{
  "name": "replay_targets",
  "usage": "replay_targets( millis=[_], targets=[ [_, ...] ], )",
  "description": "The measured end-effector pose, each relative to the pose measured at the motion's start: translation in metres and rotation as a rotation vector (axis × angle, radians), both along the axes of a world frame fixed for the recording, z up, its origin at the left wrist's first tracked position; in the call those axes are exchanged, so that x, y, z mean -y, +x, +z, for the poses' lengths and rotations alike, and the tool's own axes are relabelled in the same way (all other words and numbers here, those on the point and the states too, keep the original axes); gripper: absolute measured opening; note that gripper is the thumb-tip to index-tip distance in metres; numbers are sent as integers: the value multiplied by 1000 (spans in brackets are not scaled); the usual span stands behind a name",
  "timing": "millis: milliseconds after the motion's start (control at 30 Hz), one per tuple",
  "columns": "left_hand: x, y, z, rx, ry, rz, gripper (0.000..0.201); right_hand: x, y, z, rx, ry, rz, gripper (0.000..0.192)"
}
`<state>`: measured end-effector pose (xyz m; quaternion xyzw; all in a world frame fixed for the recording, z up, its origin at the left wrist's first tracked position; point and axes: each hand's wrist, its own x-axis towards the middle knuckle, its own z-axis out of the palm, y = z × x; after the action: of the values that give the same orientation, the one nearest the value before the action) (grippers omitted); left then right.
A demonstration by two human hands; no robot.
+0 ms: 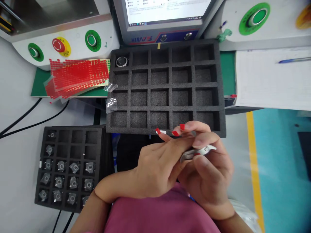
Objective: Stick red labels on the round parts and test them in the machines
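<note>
Both hands meet in front of my body, just off the near edge of the large foam tray (170, 76). Between them is a silver watch case (202, 150), turned edge-on with a curved lug pointing right. My left hand (157, 165) reaches across from the left, its fingers closed on the left end of the case. My right hand (211, 174) pinches the case between thumb and fingers. Bright red patches show at several fingertips. A round watch case (121, 61) lies in the tray's far left compartment. The face of the held case is hidden.
At lower left stands a smaller foam tray (103, 155) with several bagged parts (74, 167). Red sticker sheets (77, 76) lie at left, below an emergency stop button (58, 45). A monitor (165, 29) stands behind. Paper (269, 81) and a pen (295, 60) lie at right.
</note>
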<state>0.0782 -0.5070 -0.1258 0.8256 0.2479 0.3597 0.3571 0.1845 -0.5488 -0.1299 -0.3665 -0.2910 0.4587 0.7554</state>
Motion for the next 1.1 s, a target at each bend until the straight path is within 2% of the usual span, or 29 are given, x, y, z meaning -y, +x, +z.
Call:
replay_targets(
  millis=[200,333,433,567,667,833,967,1100],
  targets=[
    [0,2,-12,-1,204,37,29,-7,-22,-6,-55,59,-164,15],
    [-2,1,-14,0,278,44,31,-5,-18,-7,1,72,-116,11],
    [-3,0,-10,-13,223,43,34,-4,-10,-9,62,56,-67,11],
    [-3,-3,0,-50,50,39,30,-6,-5,-13,114,97,-33,14],
    [-1,-6,5,-87,-35,51,28,-5,-4,-12,99,67,21,18],
    [0,-6,10,-108,1,55,24,1,-2,-4,25,-1,112,15],
    [-1,-4,10,-138,38,51,23,3,-2,-3,25,-26,60,14],
    [-2,-5,5,-110,2,61,25,-1,-4,-8,41,-19,28,16]
  ],
)
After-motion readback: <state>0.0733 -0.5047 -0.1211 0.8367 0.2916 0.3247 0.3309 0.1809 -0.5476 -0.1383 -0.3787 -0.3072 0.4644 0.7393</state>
